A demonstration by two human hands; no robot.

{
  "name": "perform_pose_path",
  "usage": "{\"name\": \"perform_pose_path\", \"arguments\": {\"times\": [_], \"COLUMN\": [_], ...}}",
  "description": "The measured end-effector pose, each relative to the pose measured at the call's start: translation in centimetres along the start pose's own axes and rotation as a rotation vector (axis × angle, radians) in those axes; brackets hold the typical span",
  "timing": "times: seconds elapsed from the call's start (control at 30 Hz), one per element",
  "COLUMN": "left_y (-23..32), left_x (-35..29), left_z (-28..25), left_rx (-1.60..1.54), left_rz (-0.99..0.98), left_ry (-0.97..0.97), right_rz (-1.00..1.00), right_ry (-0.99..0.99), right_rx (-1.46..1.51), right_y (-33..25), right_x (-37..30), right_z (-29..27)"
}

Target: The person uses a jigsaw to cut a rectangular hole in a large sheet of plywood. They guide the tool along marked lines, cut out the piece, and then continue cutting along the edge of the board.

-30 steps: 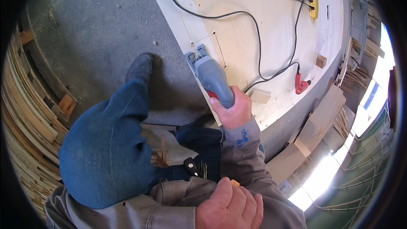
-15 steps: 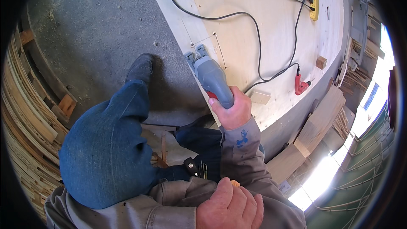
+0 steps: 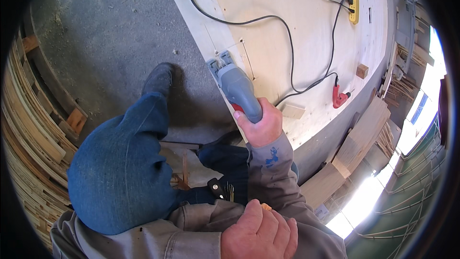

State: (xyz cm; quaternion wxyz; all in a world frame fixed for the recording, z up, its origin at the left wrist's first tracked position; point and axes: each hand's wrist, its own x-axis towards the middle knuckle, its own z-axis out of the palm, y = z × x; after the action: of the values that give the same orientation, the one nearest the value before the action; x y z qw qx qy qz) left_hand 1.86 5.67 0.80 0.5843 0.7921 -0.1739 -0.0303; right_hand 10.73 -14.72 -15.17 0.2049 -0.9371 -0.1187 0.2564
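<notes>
My right hand (image 3: 262, 123) is wrapped round the handle of a grey jigsaw (image 3: 235, 82) with a red trigger area. The jigsaw's base rests on a pale plywood sheet (image 3: 261, 2), close to its left edge. Just ahead of it, thin marked lines and small drilled holes (image 3: 241, 41) show on the sheet; a dark narrow line joins two of the holes. My left hand (image 3: 258, 234) is curled by my right forearm, low in the view. A bit of something orange (image 3: 266, 206) shows beside its fingers; what the fingers hold is hidden.
A black cord (image 3: 290, 43) loops across the sheet. A yellow power outlet block (image 3: 353, 7), a red drill (image 3: 339, 97) and small wood blocks (image 3: 362, 71) lie on it. Stacked boards (image 3: 36, 148) stand at left, longer planks (image 3: 354, 148) at right. My shoe (image 3: 158, 77) is on the grey floor.
The jigsaw and my right hand have shifted very slightly left in the view, along with the plywood sheet. Both hands keep the same hold.
</notes>
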Motion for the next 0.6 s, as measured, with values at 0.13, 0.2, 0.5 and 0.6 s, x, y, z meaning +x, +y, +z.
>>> {"name": "perform_pose_path", "arguments": {"times": [0.13, 0.2, 0.5, 0.6], "left_y": [0.5, 0.5, 0.3, 0.2], "left_x": [-0.4, -0.5, -0.6, -0.3], "left_z": [2.1, 2.1, 1.7, 0.8], "left_rx": [0.013, 0.014, 0.015, 0.036], "left_rz": [-0.041, -0.043, -0.034, -0.015], "left_ry": [0.164, 0.164, 0.129, 0.066], "right_rz": [-0.001, -0.001, 0.023, 0.03], "right_ry": [-0.001, 0.001, -0.011, -0.01], "right_rx": [-0.011, -0.007, 0.02, 0.014], "right_y": [-0.1, -0.2, -0.6, -0.7], "right_x": [0.1, 0.1, 0.3, 0.3], "right_z": [0.0, 0.0, 0.0, -0.1]}}
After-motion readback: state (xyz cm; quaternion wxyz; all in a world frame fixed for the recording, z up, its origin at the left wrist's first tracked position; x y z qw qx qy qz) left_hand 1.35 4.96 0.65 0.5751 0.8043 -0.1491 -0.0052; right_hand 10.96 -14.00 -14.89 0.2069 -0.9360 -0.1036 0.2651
